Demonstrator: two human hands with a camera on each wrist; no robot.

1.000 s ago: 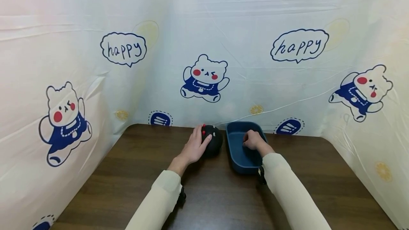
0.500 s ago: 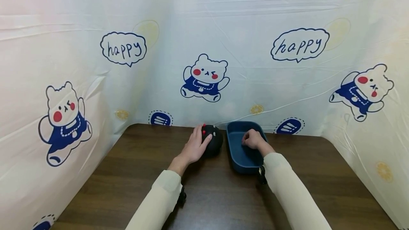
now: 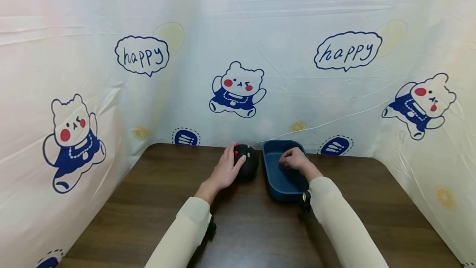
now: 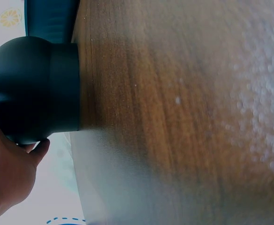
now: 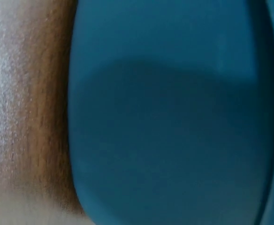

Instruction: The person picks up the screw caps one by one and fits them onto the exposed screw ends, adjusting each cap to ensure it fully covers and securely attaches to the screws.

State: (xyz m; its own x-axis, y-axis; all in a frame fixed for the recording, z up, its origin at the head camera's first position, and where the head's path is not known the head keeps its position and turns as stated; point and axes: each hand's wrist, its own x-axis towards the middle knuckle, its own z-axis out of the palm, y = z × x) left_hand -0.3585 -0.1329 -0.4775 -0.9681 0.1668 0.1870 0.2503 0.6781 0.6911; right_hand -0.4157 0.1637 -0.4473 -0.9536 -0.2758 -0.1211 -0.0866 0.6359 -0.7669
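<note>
My left hand [image 3: 223, 172] grips the left side of a black ball [image 3: 251, 168] on a short round base, which stands on the table. Red and whitish bits dot the ball's upper part. The left wrist view shows the ball's smooth dark side [image 4: 26, 89], with fingers curled at its lower edge. My right hand [image 3: 297, 159] reaches into a blue rectangular tub [image 3: 272, 177], fingers bent together. A small red piece [image 3: 287, 167] shows at its fingertips, too small to make out further. In the right wrist view the tub wall [image 5: 170, 140] fills most of the picture and hides the hand.
The brown wooden table [image 3: 253, 235] lies under everything. Behind and on both sides hangs a pale curtain [image 3: 282, 90] printed with bears and "happy" bubbles. Tub and ball stand side by side close to the table's back edge.
My right hand has shifted slightly left and up within the tub, and the red piece now shows under its fingers. My left hand keeps its grip on the ball.
</note>
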